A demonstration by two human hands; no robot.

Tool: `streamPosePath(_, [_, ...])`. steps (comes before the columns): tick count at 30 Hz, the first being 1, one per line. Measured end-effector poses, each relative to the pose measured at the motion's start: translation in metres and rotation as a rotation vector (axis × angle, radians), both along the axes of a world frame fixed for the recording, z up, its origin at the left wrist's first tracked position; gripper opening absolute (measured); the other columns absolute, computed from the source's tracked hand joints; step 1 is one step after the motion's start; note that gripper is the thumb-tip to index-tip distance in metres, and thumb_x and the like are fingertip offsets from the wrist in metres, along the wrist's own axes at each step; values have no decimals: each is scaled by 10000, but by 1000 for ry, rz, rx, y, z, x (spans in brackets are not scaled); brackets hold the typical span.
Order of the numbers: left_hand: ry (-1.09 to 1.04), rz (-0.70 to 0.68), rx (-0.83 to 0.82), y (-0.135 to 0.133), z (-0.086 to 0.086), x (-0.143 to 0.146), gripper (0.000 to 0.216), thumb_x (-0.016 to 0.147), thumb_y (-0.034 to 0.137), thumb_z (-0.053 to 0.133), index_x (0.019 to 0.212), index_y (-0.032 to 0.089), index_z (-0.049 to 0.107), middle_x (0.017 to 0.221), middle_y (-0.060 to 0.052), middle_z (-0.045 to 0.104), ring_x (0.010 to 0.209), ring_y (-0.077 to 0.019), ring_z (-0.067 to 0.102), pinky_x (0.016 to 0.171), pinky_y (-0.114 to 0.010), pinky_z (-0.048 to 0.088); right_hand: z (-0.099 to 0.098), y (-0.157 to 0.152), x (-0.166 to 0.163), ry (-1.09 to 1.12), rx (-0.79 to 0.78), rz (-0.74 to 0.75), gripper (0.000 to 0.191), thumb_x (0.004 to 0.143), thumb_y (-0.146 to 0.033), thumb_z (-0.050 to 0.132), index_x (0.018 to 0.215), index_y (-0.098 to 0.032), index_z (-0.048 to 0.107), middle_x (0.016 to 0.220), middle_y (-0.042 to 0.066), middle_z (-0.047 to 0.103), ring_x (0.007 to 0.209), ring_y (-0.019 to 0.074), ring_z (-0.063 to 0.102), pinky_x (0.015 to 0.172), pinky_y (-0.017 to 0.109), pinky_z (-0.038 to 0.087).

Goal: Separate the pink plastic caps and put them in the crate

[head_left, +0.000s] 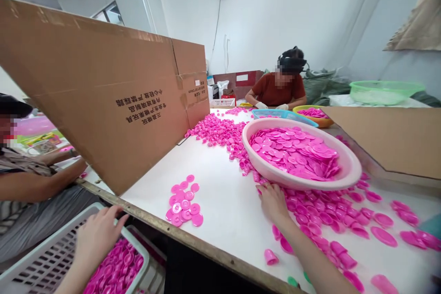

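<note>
The white surface [220, 183] offers open room around a cluster of pink discs [186, 209], between the carton [120, 69] at left and heaped pink cups [327, 216] at right, its worn near edge running beside a pale basket [51, 257], where the left hand [98, 232] hangs over pink pieces [119, 262], its grip impossible to tell. The right hand [272, 200] reaches the cups beside the near rim of the disc-filled basin [350, 163], its grip likewise unclear. Upside-down print on the carton includes 小心轻放 and 严禁踩踏, smaller side-panel lines blur, and the frame cuts off the basket at near left
</note>
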State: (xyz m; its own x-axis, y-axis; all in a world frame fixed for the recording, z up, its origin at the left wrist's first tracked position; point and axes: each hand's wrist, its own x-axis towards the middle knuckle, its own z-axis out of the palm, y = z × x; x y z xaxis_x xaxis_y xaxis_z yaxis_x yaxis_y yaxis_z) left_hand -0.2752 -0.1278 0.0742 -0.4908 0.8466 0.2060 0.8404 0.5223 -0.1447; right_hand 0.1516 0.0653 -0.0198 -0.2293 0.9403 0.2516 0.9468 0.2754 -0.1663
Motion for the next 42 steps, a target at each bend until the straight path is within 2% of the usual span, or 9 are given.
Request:
streamPosePath(6, [-236,-443,205,101,-37,100,287,822,338,344,1029,211,497,1001,-53,521,893,-188,488,797,-291,370,4,-5,4,162,18,32,252,796,-115,403,932,-147,613,945,98,551,898,228,451,823,332,308])
streamPosePath(12, [-285,-379,-19,160,-71,148,207,817,235,359,879,128,525,914,-96,517,796,-193,498,645,-280,377,19,-19,-14,717,63,147,282,691,-118,461,966,-143,520,928,67,531,867,185,504,781,287,412])
streamPosePath(18, [-348,-428,-37,157,-77,159,245,855,221,280,818,160,514,813,-57,547,746,-170,510,588,-253,347,17,-31,-35,584,-145,308,343,608,-34,453,902,-136,597,885,70,499,764,151,511,713,242,420])
streamPosePath(24, [-718,-614,265,152,-65,185,259,861,268,295,852,197,544,814,-13,596,752,-145,535,658,-254,381,15,-41,-42,458,-322,348,323,654,-109,511,958,-155,611,849,59,514,749,149,509,705,238,402])
streamPosePath(28, [-930,-815,395,142,-62,215,219,849,263,347,895,198,552,848,-8,602,769,-125,544,702,-244,416,23,-35,-34,726,-409,273,368,719,-337,543,1031,-148,584,848,64,544,676,136,511,645,248,419])
streamPosePath(31, [-967,-1031,387,132,-63,229,212,840,231,371,930,196,559,900,-28,593,835,-128,538,755,-252,425,19,-29,-31,1052,-672,252,455,772,-477,415,968,-105,589,686,43,555,492,102,482,454,224,388])
streamPosePath(33, [-975,-1117,352,127,-64,232,205,827,215,397,937,205,569,932,-32,591,872,-130,533,788,-257,423,13,-28,-33,1220,-790,249,473,720,-506,480,923,-91,581,592,16,542,443,98,480,411,214,376])
streamPosePath(37, [-1021,-1042,325,126,-71,230,179,807,212,427,881,207,590,903,-26,606,828,-121,554,757,-238,441,4,-29,-42,1349,-785,193,427,603,-389,649,902,-101,550,551,-7,554,494,127,550,449,219,426])
streamPosePath(42, [-1023,-856,222,132,-78,229,188,755,252,481,916,189,556,864,-23,600,646,-107,554,601,-226,446,-5,-28,-49,1177,-791,74,208,684,-222,576,847,-93,566,491,-18,541,375,89,499,359,176,394])
